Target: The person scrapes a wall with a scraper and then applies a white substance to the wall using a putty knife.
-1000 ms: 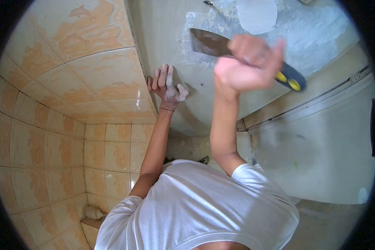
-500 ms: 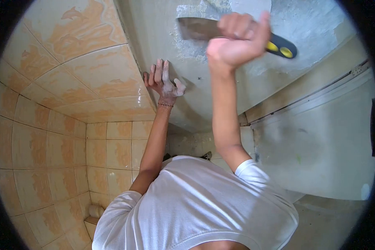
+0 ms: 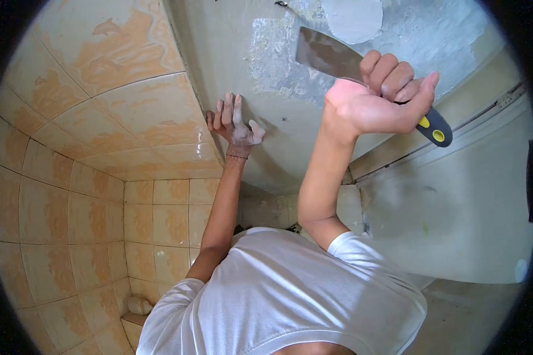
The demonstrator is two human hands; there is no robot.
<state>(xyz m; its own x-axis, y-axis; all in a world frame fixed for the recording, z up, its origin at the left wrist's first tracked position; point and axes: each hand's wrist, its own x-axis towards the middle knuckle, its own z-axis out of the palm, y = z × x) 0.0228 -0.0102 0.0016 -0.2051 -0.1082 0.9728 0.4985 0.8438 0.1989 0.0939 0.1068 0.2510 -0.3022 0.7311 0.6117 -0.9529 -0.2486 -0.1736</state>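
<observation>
My right hand (image 3: 391,97) is wrapped around the black and yellow handle of a putty knife (image 3: 326,54). The wide metal blade points up and to the left, in front of the wall's rough scraped patch (image 3: 275,53); whether it touches the surface I cannot tell. My left hand (image 3: 237,124) rests with fingers spread on the grey wall (image 3: 219,59), close to the edge of the tiles. Whitish dust coats its fingers and thumb, and nothing is in it.
Cream and orange tiles (image 3: 118,112) cover the wall on the left. A pale door (image 3: 444,207) stands at the right, beside its frame. A small rounded object (image 3: 139,305) sits on a corner ledge at lower left. Some wire (image 3: 282,4) pokes out near the top.
My right hand has moved right and down with the putty knife, and the blade now tilts more steeply. My left hand keeps its place on the wall.
</observation>
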